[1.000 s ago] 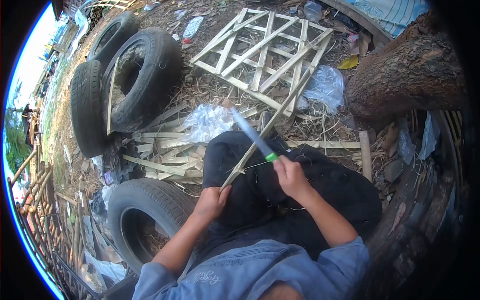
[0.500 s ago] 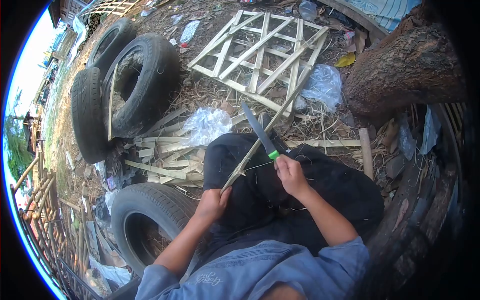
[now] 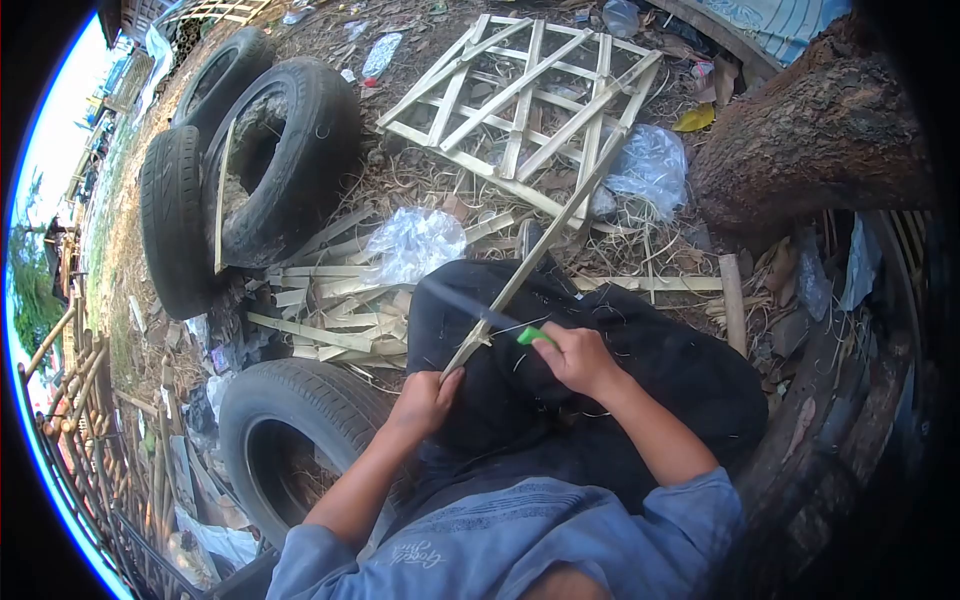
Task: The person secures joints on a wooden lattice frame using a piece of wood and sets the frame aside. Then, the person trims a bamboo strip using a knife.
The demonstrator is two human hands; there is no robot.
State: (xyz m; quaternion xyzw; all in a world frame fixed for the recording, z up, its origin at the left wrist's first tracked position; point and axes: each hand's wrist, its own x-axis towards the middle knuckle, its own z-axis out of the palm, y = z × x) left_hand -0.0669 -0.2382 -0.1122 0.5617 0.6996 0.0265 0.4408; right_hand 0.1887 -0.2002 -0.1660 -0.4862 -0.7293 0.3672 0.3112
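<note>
My left hand (image 3: 428,398) is closed round the near end of a long bamboo strip (image 3: 535,258), which slants up and away across my knee. In my right hand (image 3: 580,360) is a knife (image 3: 531,335) with a green handle. Its blade, smeared by motion, points left and crosses the strip a little above my left hand. A small curl of shaving stands up on the strip there. The far end of the strip reaches the edge of a lattice panel (image 3: 515,110) of crossed bamboo strips on the ground.
Old tyres lie left of me, one tyre (image 3: 300,440) close to my left arm. Split bamboo strips (image 3: 340,335) and a clear plastic bag (image 3: 418,243) lie ahead of my knee. A thick tree trunk (image 3: 810,140) stands at the right. Shavings and litter cover the ground.
The knife has swung from pointing up and away to lying across the strip, and my right hand has shifted slightly left. My left hand keeps hold of the strip.
</note>
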